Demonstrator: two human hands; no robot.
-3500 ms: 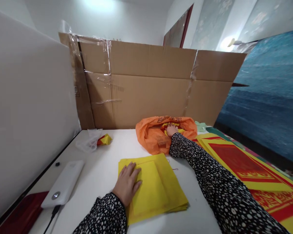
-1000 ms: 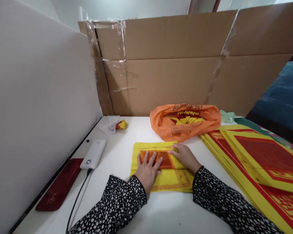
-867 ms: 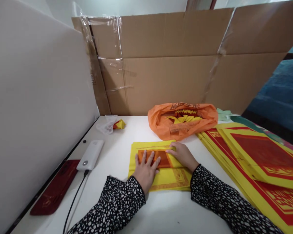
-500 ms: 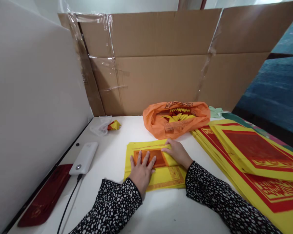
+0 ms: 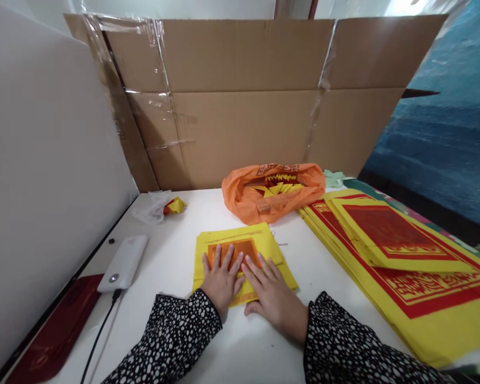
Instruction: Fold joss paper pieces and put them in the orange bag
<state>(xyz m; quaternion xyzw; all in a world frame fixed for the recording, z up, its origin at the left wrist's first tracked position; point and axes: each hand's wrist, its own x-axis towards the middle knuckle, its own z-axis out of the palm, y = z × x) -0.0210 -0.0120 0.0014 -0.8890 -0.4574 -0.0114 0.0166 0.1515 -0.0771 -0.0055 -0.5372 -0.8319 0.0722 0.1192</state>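
A yellow sheet of paper (image 5: pixel 270 242) with an orange-brown printed rectangle lies folded on the white table. My left hand (image 5: pixel 221 277) rests flat on its left half, fingers spread over the print. Beside it, my right hand (image 5: pixel 270 293) lies on the lower right part of the paper, fingers stretched out and the thumb on the table. The fingertips of both hands come close together near the middle. Part of the paper's front edge is hidden under the hands.
An orange plastic bag (image 5: pixel 240 200) holding folded yellow and red paper stands behind. Large yellow and red printed sheets (image 5: pixel 436 341) are stacked at the right. On the left are a white power bank (image 5: pixel 124 262) with a cable, a dark red pouch (image 5: pixel 60 336) and a small folded paper piece (image 5: pixel 177 205).
My right hand has let go of the paper's upper right edge and come down to lie flat on its lower right. The left hand stays on the paper. The view has shifted slightly right.
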